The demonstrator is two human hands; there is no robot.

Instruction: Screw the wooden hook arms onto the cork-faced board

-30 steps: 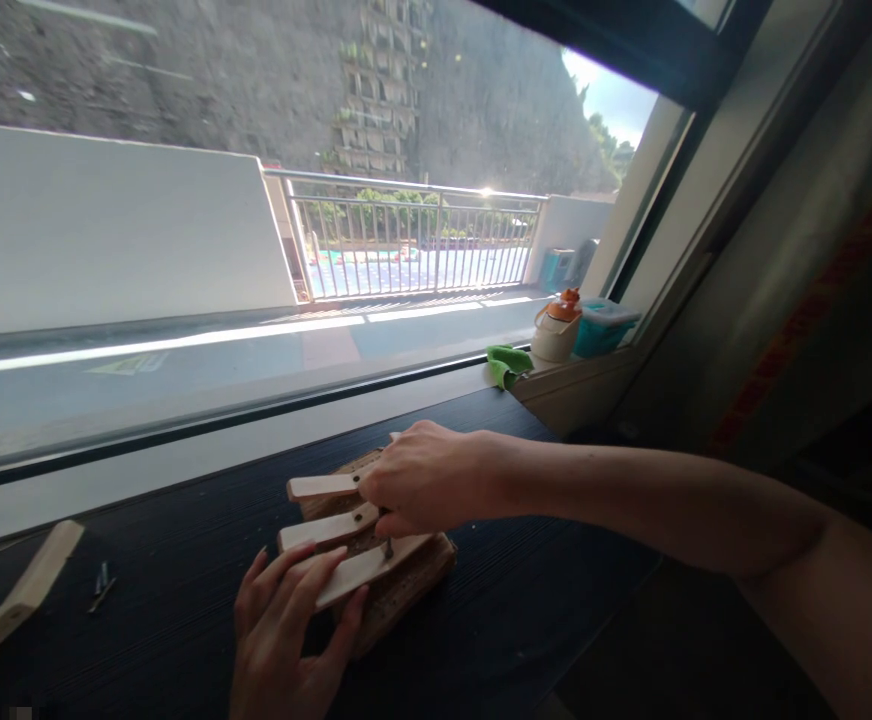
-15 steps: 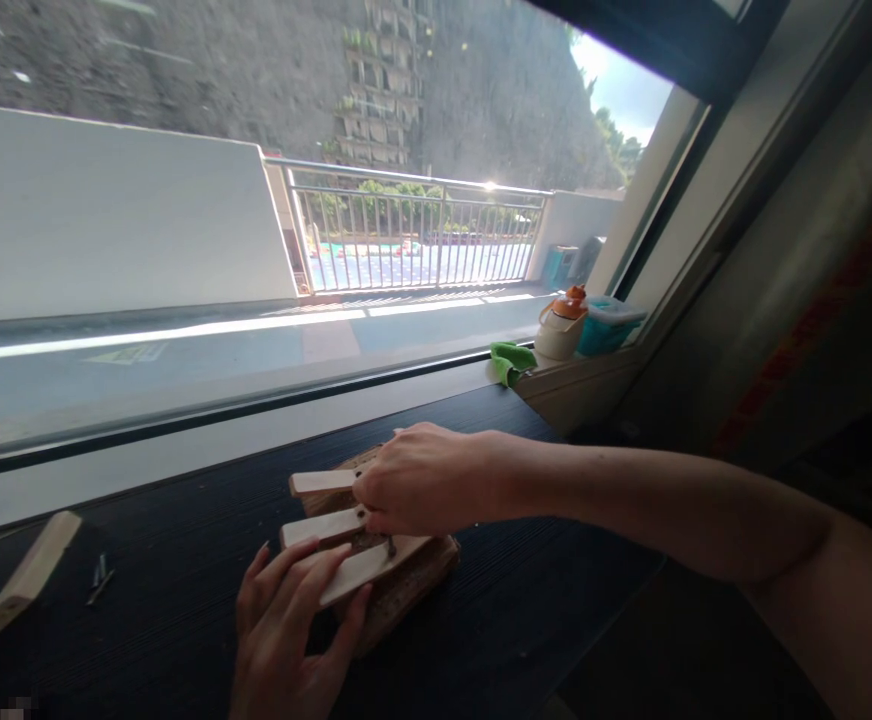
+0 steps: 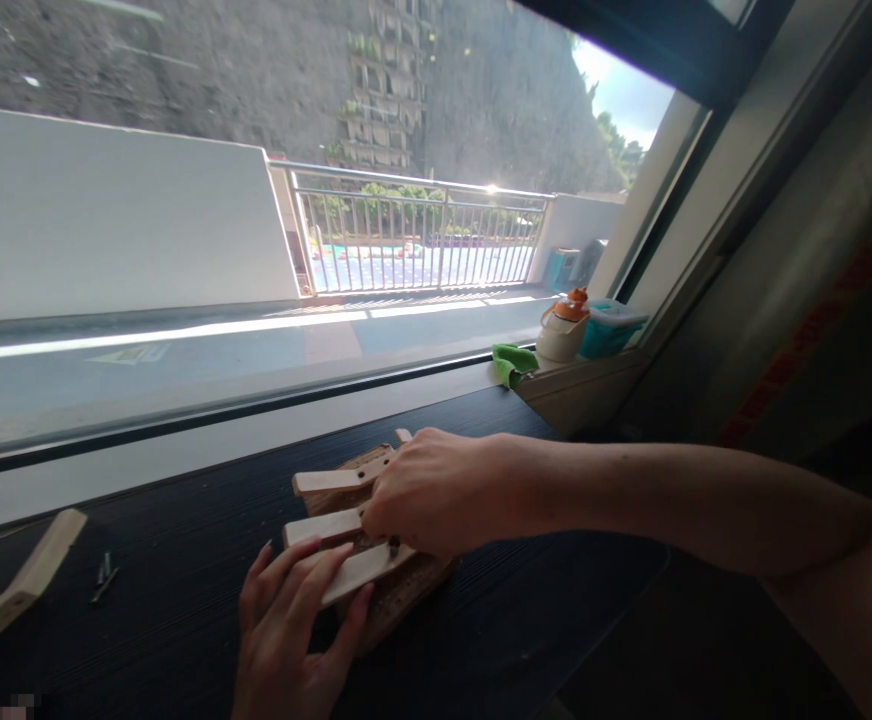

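A brown wooden block (image 3: pixel 398 600) lies on the dark tabletop (image 3: pixel 181 600), with three pale wooden strips across its top. My left hand (image 3: pixel 290 625) lies flat with spread fingers on the nearest strip (image 3: pixel 361 572), pressing it down. My right hand (image 3: pixel 432 490) is closed in a pinch over the block, its fingertips at a small dark screw (image 3: pixel 393 547) standing in the nearest strip. The middle strip (image 3: pixel 322 526) and the far strip (image 3: pixel 329 481) stick out to the left of that hand.
A loose pale wooden piece (image 3: pixel 20 585) and a few dark screws (image 3: pixel 103 575) lie at the left on the tabletop. On the window ledge at the right sit a green cloth (image 3: pixel 512 362), a cream pot with an orange lid (image 3: pixel 562 330) and a teal box (image 3: pixel 607 328).
My right hand has shifted slightly to the right and lower over the block. The left hand stays on the nearest strip.
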